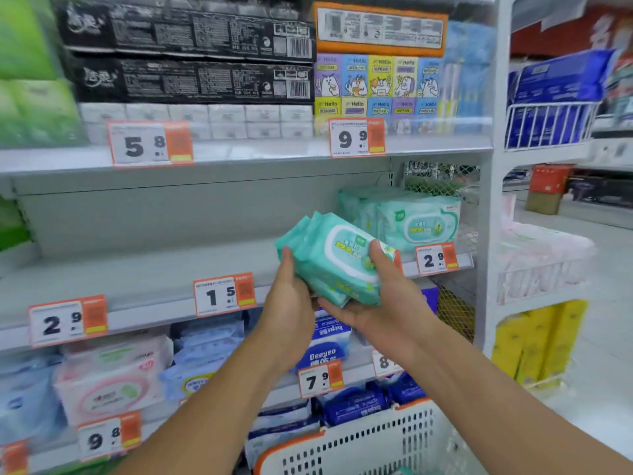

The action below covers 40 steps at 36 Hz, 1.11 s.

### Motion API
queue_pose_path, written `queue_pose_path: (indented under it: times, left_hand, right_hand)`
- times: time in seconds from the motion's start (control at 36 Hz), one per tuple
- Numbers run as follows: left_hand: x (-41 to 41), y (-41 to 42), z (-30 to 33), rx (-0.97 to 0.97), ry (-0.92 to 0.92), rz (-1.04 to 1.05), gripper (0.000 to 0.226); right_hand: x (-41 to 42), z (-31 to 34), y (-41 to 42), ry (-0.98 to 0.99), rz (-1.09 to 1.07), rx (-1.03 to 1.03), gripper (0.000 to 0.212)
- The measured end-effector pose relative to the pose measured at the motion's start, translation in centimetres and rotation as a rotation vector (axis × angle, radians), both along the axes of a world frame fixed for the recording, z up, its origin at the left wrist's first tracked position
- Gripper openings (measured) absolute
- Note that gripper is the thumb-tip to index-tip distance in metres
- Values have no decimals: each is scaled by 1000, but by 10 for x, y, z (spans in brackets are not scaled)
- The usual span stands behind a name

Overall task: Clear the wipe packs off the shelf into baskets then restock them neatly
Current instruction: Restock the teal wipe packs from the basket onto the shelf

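Both my hands hold a small stack of teal wipe packs (337, 255) in front of the middle shelf (144, 279). My left hand (291, 303) grips the stack's left end. My right hand (380, 299) supports it from below, thumb on the top pack's white lid. More teal wipe packs (411, 217) stand in a row at the right end of that shelf, behind a 2.9 price tag (436, 258). The rest of the middle shelf is bare. A white basket with an orange rim (359, 443) sits below my arms at the bottom edge.
Black and white tissue packs (191, 56) and colourful boxes (380, 84) fill the upper shelf. Pink and blue wipe packs (113, 378) sit on the lower shelf. A white upright (489, 234) ends the shelving; wire baskets (544, 269) hang to its right, beside the aisle floor.
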<state>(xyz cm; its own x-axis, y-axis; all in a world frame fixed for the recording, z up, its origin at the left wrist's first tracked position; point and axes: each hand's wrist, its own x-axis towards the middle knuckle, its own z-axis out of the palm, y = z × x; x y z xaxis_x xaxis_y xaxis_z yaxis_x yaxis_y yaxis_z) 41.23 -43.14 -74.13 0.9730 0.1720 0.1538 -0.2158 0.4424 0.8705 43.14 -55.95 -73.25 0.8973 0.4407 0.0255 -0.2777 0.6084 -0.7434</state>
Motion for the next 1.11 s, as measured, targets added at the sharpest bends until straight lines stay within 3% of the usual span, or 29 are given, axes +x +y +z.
queue_pose_path:
  times: [0.06, 0.14, 0.19, 0.28, 0.36, 0.44, 0.5, 0.58, 0.67, 0.75, 0.81, 0.94, 1.11]
  left_hand:
    - [7, 16, 8, 73, 13, 75, 82]
    - [26, 45, 21, 275, 29, 234, 87]
    - [44, 61, 33, 450, 66, 211, 97]
    - [79, 79, 53, 606, 60, 141, 70]
    - [119, 93, 58, 777, 10, 93, 52]
    - [155, 101, 43, 948, -46, 54, 52]
    - [173, 106, 26, 1044, -19, 40, 70]
    - [196, 109, 5, 1266, 165, -12, 105]
    - [217, 105, -4, 1295, 290, -110, 92]
    - [228, 95, 1, 1446, 307, -128, 75]
    - [238, 96, 4, 1571, 336, -102, 69]
    - [261, 108, 4, 2000, 611, -194, 71]
    - [276, 117, 4, 2122, 623, -267, 71]
  right_hand:
    - [18, 7, 4, 17, -81, -46, 28]
    - [49, 17, 12, -55, -144, -202, 34]
    - [71, 27, 18, -144, -182, -288, 37]
    - [110, 44, 29, -307, -199, -400, 43]
    - [157, 56, 34, -509, -197, -596, 64]
    - [200, 60, 35, -747, -93, -940, 86]
    - [223, 60, 41, -913, -16, -1256, 85]
    - [251, 55, 58, -1138, 90, -1742, 83]
    - [274, 47, 75, -1283, 49, -2012, 88]
    - [291, 45, 86, -1355, 53, -1970, 106]
    - [306, 44, 93, -1366, 68, -1945, 105]
    - [354, 40, 107, -1350, -36, -2078, 105]
    - [388, 38, 128, -1306, -119, -2054, 99]
